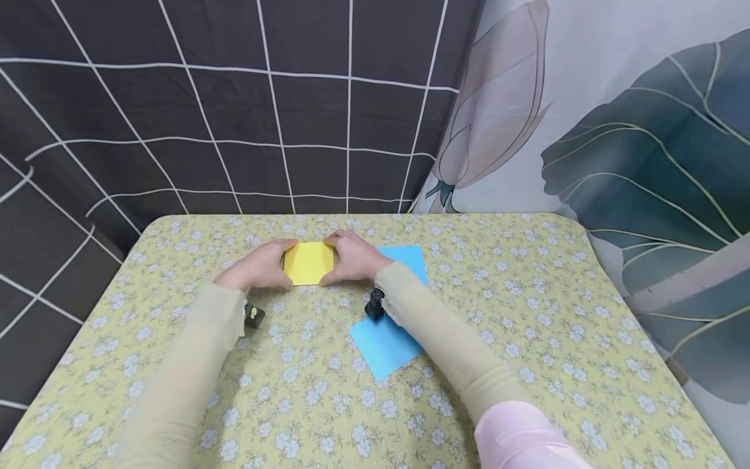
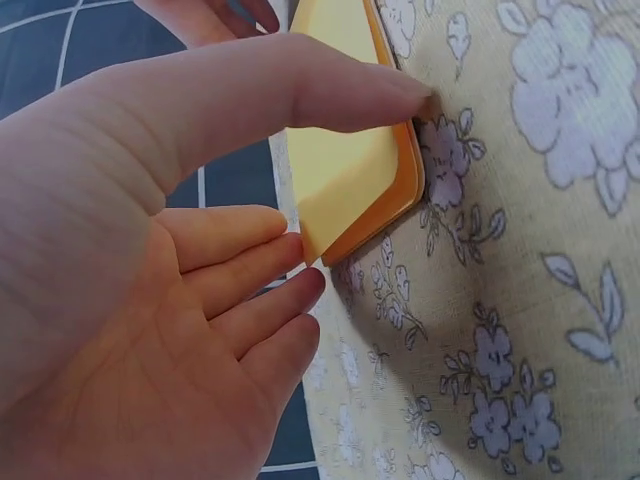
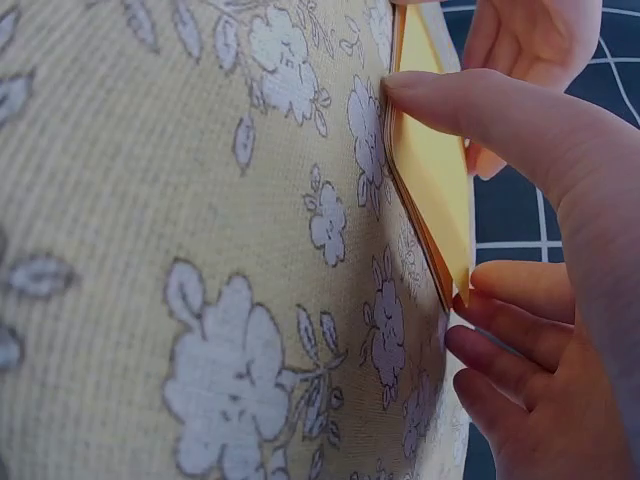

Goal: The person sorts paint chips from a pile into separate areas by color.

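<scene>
A small square of yellow paper (image 1: pixel 308 263) lies on the flowered cloth near the far side of the table, between both hands. My left hand (image 1: pixel 260 264) holds its left side, thumb at the near corner and fingers at the far one. The right hand (image 1: pixel 354 258) holds the right side the same way. In the left wrist view the yellow paper (image 2: pixel 345 175) shows layers, with a lighter sheet lifting over an orange-toned edge. Its stacked edges also show beside the thumb in the right wrist view, where the yellow paper (image 3: pixel 425 150) slants up toward the fingertips.
Blue paper (image 1: pixel 387 348) lies under the right forearm, and more blue paper (image 1: pixel 410 259) shows beyond the sleeve. A yellow flowered tablecloth (image 1: pixel 305 417) covers the table. Behind it hangs a dark cloth with white grid lines (image 1: pixel 310 111); a leaf-patterned curtain (image 1: pixel 656 163) hangs at the right.
</scene>
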`<state>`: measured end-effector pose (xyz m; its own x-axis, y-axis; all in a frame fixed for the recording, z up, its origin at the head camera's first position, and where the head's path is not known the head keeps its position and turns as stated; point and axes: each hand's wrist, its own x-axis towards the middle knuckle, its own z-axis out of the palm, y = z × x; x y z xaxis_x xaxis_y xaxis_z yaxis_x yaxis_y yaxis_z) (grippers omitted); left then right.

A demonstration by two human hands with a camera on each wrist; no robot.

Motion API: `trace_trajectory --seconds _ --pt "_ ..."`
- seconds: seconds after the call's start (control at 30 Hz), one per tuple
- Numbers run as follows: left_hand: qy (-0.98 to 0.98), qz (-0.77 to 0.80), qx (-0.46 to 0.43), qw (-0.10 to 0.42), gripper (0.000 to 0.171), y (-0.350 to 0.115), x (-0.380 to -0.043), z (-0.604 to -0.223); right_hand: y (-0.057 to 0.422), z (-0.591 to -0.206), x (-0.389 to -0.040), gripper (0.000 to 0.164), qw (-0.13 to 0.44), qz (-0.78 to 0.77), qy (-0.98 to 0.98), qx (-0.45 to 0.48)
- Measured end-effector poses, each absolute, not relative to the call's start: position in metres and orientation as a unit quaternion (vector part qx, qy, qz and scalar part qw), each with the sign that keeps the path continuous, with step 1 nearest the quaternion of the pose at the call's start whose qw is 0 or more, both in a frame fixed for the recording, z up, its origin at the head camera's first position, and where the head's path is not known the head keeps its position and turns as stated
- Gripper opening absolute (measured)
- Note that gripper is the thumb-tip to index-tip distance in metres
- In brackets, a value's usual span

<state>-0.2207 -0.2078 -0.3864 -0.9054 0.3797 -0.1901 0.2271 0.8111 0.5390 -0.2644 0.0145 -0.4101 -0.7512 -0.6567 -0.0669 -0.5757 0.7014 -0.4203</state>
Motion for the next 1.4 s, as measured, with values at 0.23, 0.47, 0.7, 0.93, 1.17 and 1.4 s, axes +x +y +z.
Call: trace_trajectory --seconds 0.23,0.47,0.7,0.93,1.17,1.4 --pt "0.940 0.264 0.153 0.153 0.099 -0.209 -0.222 -0.390 0.013 -0.412 -0.265 0.096 0.098 -0.190 0.916 -0.339" --pt "0.936 0.279 0.138 0.163 0.102 -0.210 -0.220 -0.392 0.015 -0.412 -0.262 0.098 0.112 -0.196 0.917 -0.329" --pt "0.938 0.293 0.135 0.128 0.111 -0.208 -0.216 -0.389 0.021 -0.405 -0.260 0.101 0.093 -0.220 0.912 -0.334" --pt "0.943 0.289 0.145 0.081 0.108 -0.199 -0.208 -0.382 0.031 -0.391 -0.255 0.099 0.082 -0.220 0.905 -0.354" --pt "0.939 0.308 0.146 0.046 0.098 -0.185 -0.192 -0.382 0.047 -0.388 -0.247 0.100 0.096 -0.201 0.910 -0.350" --pt "0.939 0.309 0.149 0.024 0.093 -0.173 -0.178 -0.386 0.063 -0.385 -0.237 0.098 0.091 -0.200 0.908 -0.356"
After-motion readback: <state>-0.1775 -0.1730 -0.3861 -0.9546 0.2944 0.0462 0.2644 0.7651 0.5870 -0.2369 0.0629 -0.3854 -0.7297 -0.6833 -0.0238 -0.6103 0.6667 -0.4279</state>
